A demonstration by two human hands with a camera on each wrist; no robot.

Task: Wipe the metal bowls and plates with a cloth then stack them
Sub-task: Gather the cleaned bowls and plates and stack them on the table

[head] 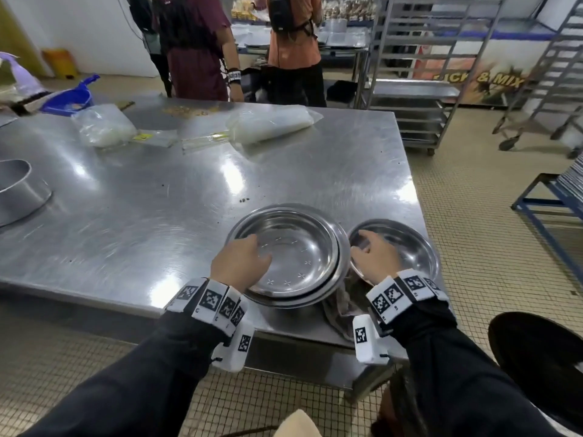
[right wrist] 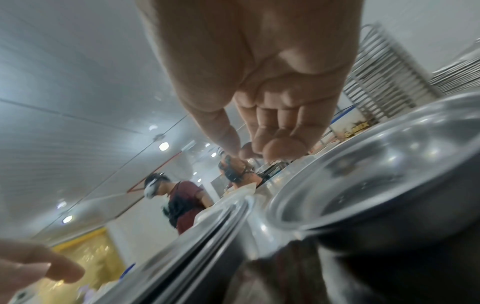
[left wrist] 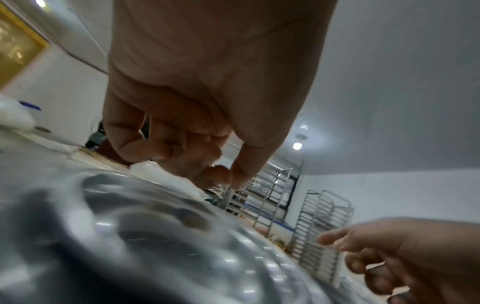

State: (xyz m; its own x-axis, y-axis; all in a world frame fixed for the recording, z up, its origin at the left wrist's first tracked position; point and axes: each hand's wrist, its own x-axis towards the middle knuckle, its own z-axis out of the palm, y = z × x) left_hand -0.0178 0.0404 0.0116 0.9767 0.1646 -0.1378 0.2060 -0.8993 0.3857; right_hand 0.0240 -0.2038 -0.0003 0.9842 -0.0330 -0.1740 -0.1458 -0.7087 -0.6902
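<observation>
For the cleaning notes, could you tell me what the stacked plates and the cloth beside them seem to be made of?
The stacked plates look like polished stainless steel: mirror glare, thin rolled rims, small star marks. The cloth looks like soft woven fabric, dull brownish-grey, crumpled and draping over the table edge; the fibre is unclear.

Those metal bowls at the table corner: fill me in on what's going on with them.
A person in black sleeves stands at the shiny steel table. Their left hand hovers over the near rim of the stack of wide round metal plates, fingers loosely curled and holding nothing. Their right hand reaches into the smaller round metal bowl beside the stack, also not gripping anything. A crumpled grey-brown cloth lies at the table edge between them, untouched.
</observation>
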